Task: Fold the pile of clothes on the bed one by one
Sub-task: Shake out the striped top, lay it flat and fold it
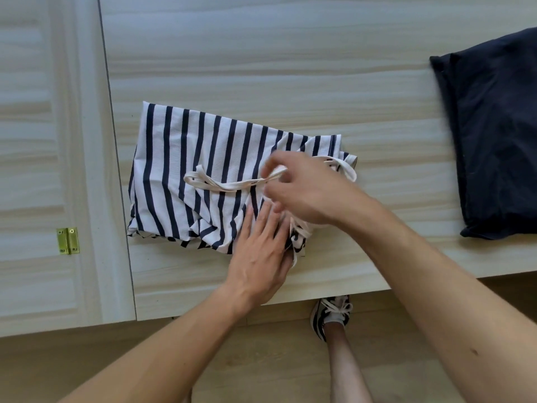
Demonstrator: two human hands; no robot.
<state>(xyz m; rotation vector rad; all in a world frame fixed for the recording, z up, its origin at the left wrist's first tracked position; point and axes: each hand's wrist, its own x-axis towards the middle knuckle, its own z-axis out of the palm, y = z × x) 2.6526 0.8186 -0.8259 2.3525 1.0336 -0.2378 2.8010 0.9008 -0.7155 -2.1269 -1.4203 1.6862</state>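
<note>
Our left hand [261,242] lies flat, fingers straight, pinning the striped garment [180,158] mid-table [261,68]. Our right hand [305,187], blurred, seems to pinch its white strap [226,186]. We judge the cloth light, soft and floppy, so it is best held at its edges, with the loose straps tucked in.

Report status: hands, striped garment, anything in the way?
Left hand flat on striped garment. Right hand pinches its white strap. Dark cloth apart at right, not in the way.
</note>
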